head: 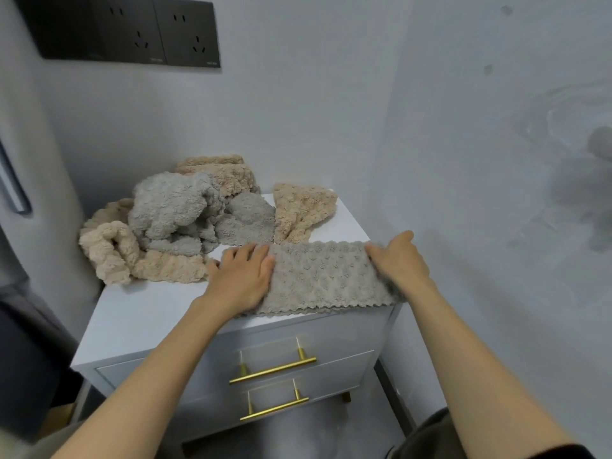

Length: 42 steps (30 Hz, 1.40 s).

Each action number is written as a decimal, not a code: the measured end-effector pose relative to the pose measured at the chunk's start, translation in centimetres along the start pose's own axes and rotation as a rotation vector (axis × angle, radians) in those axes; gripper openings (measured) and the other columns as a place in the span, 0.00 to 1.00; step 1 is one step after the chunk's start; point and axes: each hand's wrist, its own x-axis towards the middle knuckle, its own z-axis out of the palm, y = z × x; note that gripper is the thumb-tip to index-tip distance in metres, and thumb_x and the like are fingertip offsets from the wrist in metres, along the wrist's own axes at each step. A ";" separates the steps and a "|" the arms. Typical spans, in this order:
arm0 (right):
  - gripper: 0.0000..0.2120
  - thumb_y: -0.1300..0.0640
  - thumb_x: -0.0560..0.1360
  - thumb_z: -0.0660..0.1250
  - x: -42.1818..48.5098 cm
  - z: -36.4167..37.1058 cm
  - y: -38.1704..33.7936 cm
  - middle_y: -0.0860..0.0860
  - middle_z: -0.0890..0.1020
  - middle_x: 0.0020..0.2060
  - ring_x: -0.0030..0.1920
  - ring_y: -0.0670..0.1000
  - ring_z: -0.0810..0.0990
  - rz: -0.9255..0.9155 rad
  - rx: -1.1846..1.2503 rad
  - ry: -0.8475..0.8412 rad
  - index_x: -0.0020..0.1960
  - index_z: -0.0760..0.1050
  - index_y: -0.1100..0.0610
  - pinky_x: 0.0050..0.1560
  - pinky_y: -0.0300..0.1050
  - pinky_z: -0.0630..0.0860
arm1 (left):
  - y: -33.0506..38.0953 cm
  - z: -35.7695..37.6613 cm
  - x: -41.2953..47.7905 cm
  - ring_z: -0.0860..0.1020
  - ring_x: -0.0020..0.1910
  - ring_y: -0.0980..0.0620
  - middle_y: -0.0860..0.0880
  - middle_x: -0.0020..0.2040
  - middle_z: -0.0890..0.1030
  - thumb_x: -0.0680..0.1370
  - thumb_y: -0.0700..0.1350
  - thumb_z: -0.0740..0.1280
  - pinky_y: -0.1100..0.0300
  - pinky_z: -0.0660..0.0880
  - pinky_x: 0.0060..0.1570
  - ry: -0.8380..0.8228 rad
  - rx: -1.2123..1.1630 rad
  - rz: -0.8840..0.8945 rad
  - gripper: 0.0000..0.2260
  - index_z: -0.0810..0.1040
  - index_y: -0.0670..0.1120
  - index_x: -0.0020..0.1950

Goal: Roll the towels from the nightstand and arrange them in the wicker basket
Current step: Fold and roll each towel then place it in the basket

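The left hand [241, 279] lies flat on the towel [321, 276] and the right hand [400, 260] pinches its end, so pull it smooth on the nightstand [139, 313], then roll tight.

Light's soft and flat, cool greyish-blue, pretty dim overall. The towel pile [172, 207] barely throws a shadow on the nightstand [139, 313]. Gold drawer handles [273, 370] catch a little shine. Wide lens bends the wall [331, 111] at the edges, and there's a smeary dark smudge [592, 180] on the right.
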 end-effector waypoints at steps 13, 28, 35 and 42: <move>0.05 0.58 0.76 0.59 0.0 -2.8 1.9 0.56 0.82 0.40 0.45 0.59 0.81 -0.100 -0.013 0.101 0.46 0.74 0.56 0.45 0.47 0.76 | -0.2 -1.6 -0.2 0.66 0.61 0.44 0.48 0.53 0.73 0.80 0.58 0.58 0.51 0.61 0.57 0.081 0.039 -0.005 0.12 0.74 0.51 0.48; 0.25 0.68 0.80 0.52 3.1 -1.1 -3.5 0.53 0.62 0.74 0.70 0.52 0.68 -0.416 0.434 -0.048 0.76 0.58 0.55 0.68 0.42 0.65 | 4.3 -0.4 -1.7 0.78 0.37 0.54 0.47 0.43 0.82 0.75 0.48 0.70 0.63 0.73 0.36 -0.176 -0.803 -0.005 0.25 0.63 0.50 0.69; 0.20 0.68 0.78 0.54 0.4 -2.3 -2.5 0.53 0.70 0.65 0.62 0.50 0.71 -0.527 0.201 -0.061 0.68 0.68 0.57 0.62 0.43 0.68 | 3.7 -0.4 -1.8 0.76 0.39 0.57 0.53 0.45 0.75 0.76 0.58 0.66 0.58 0.75 0.44 0.054 -0.301 0.203 0.24 0.62 0.59 0.69; 0.17 0.64 0.69 0.63 -6.2 -2.9 1.4 0.47 0.70 0.53 0.56 0.49 0.70 -0.699 -0.080 -0.198 0.57 0.68 0.54 0.51 0.42 0.68 | 2.0 -0.6 -2.7 0.62 0.68 0.53 0.57 0.69 0.66 0.77 0.61 0.62 0.55 0.64 0.65 0.098 -0.204 0.490 0.17 0.70 0.63 0.64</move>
